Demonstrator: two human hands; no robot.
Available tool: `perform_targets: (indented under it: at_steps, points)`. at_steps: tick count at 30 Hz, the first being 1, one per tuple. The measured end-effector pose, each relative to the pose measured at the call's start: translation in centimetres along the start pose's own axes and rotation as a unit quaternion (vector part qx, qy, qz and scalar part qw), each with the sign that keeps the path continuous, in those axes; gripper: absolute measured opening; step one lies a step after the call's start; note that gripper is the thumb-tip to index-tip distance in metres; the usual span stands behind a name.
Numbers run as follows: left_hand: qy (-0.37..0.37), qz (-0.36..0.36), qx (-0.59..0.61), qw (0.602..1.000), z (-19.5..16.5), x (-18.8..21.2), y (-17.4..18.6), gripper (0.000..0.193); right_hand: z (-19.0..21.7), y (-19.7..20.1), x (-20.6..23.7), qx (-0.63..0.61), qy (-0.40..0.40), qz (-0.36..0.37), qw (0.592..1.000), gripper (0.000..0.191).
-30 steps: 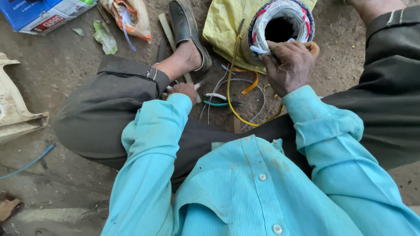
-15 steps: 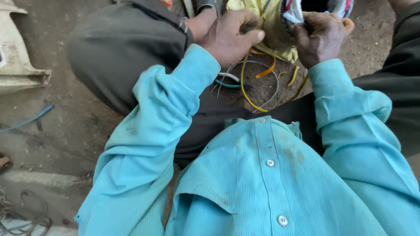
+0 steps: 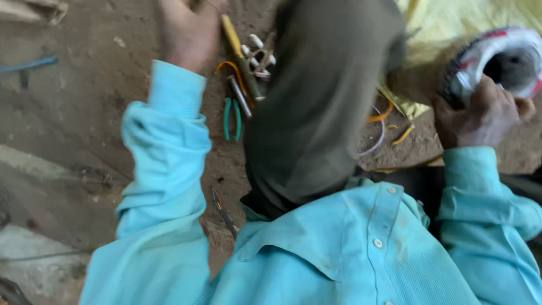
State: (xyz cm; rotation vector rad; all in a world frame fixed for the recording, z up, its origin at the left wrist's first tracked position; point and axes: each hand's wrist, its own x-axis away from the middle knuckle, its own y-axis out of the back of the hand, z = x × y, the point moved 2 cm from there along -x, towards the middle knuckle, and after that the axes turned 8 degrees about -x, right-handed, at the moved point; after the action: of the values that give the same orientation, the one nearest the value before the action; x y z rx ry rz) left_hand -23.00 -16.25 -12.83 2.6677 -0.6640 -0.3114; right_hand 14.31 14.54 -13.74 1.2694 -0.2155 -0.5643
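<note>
right hand (image 3: 480,116) grips the wire coil (image 3: 497,59) by its rim — light, springy, best held there; left hand (image 3: 189,31) over ground tools, blurred — grip unclear.

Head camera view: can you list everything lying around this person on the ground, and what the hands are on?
Wire coil: one, white with red and dark bands, upper right, under the right hand.
Yellow cloth: one, top right, behind the coil.
Green-handled pliers: one, on the dirt left of the knee.
Yellow-handled tool: one, beside the left hand.
Wire offcuts: several, orange, yellow and white, right of the knee.
Blue wire: one, far left.
Dirt ground: brown.
Left hand: raised at top, blurred, grip unclear.
Right hand: gripping the coil's rim.
</note>
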Motion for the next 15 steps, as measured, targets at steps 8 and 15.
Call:
perform_targets:
  at_steps: [8, 15]
  points:
    - [0.287, 0.060, -0.229, 0.928, 11.6, 11.7, -1.9, 0.017, -1.6, -0.8, -3.5, 0.050, 0.009, 0.154, 0.987, 0.046]
    - [0.420, -0.037, -0.253, 0.871, 13.7, 17.6, -1.8, 0.022, -5.5, 0.1, -3.7, 0.054, 0.030, 0.233, 0.970, 0.045]
